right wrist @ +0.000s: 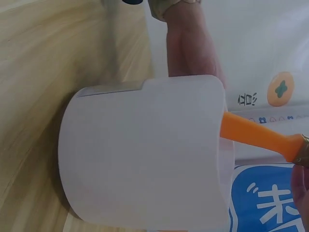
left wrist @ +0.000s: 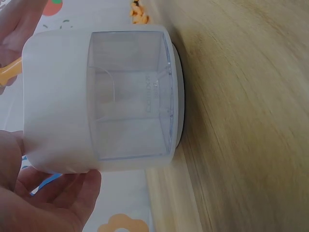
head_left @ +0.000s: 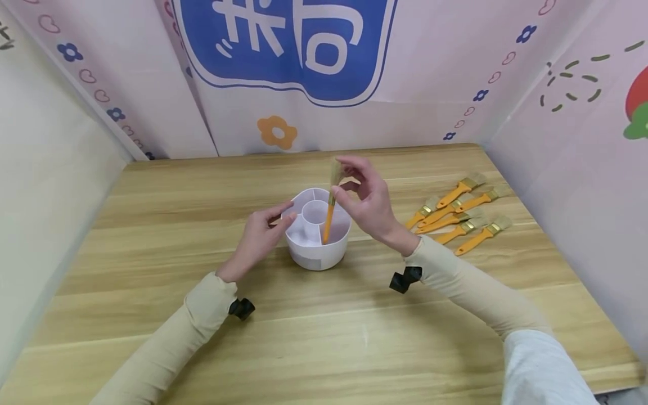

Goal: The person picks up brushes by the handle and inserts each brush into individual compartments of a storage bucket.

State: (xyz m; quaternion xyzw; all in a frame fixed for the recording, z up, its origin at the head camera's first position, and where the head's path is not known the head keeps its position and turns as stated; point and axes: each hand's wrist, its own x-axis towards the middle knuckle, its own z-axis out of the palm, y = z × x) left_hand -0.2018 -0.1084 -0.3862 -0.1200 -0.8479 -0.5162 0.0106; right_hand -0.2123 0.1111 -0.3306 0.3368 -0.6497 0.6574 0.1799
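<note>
A white round organizer (head_left: 318, 257) with several compartments stands on the wooden table, a clear window (left wrist: 130, 96) low in its side. My left hand (head_left: 260, 236) holds its left rim, thumb on the near side and fingers behind. Over the right compartment my right hand (head_left: 368, 199) pinches a paintbrush (head_left: 329, 222) near its bristle end. The brush is upright with bristles up, its orange handle (right wrist: 256, 135) reaching down past the rim into that compartment. The handle's lower tip is hidden behind the wall in the right wrist view.
Several more paintbrushes (head_left: 473, 241) with orange handles lie in a loose, overlapping pile on the right of the table (head_left: 324, 337). Printed wall sheets (head_left: 425, 67) enclose the back and both sides. A black wrist camera (head_left: 405, 279) sits on each wrist.
</note>
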